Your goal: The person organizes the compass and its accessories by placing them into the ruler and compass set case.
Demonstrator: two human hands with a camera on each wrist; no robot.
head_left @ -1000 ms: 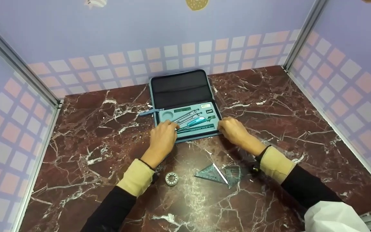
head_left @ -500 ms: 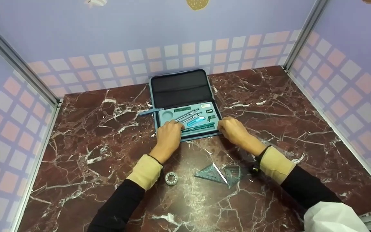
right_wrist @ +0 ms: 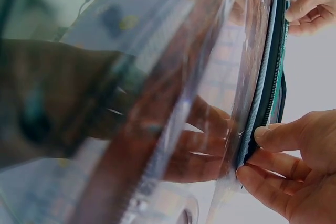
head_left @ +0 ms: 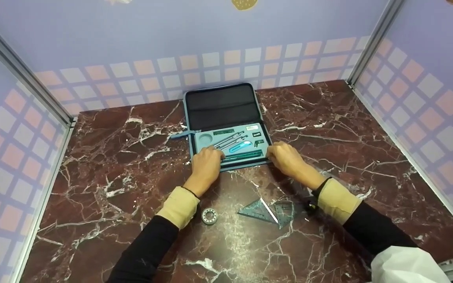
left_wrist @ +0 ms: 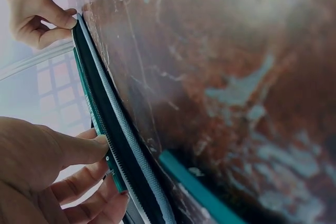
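Pencil (head_left: 243, 155) flatter in case (head_left: 221, 108) now; left grip (head_left: 206, 164) pinching it (right grip (head_left: 286, 158) holds case).

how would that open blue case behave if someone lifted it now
The lid would probably swing, since it is folded open. The tools inside could slip out if tilted, as nothing covers them. The case itself may stay fairly stiff, looking straight along its front.

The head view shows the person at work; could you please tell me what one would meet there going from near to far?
From near to far: the set squares → the left hand and right hand, side by side → the open case lid → the back wall.
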